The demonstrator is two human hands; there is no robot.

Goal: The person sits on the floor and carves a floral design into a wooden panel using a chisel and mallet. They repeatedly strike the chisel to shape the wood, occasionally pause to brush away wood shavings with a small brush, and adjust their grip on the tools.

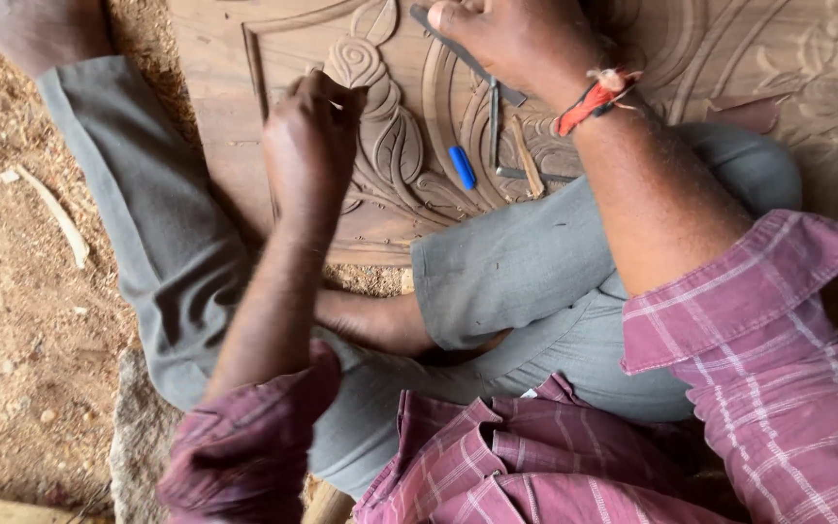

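— Left hand?
— Curled into a loose fist over the left part of the carved panel, fingers folded around something small; cannot tell what, blurred. Wrist bent, forearm rising from the near sleeve straight up toward the far side.

— Right hand?
— Closed around a dark metal tool, a chisel or file by the look, slanting down to the right from the far edge. Knuckles up, wrist wrapped in a red thread band, forearm running near and right into a plaid cuff.

— Around them?
— Just near the tool: a blue-handled tool, a wooden-handled one and a thin steel one, lying loose on the leaf carving. Grey trouser knee resting on the panel's near edge. Bare foot tucked under. Sawdust ground to the left, with a wood sliver on it.

— Risks?
— Probably a slip: tool edge skidding across the relief and scarring a finished leaf, given the slanted hold. Left fingers close to the cutting line, so a nick seems possible. Loose tools could get knocked by the forearm, or roll against the knee.
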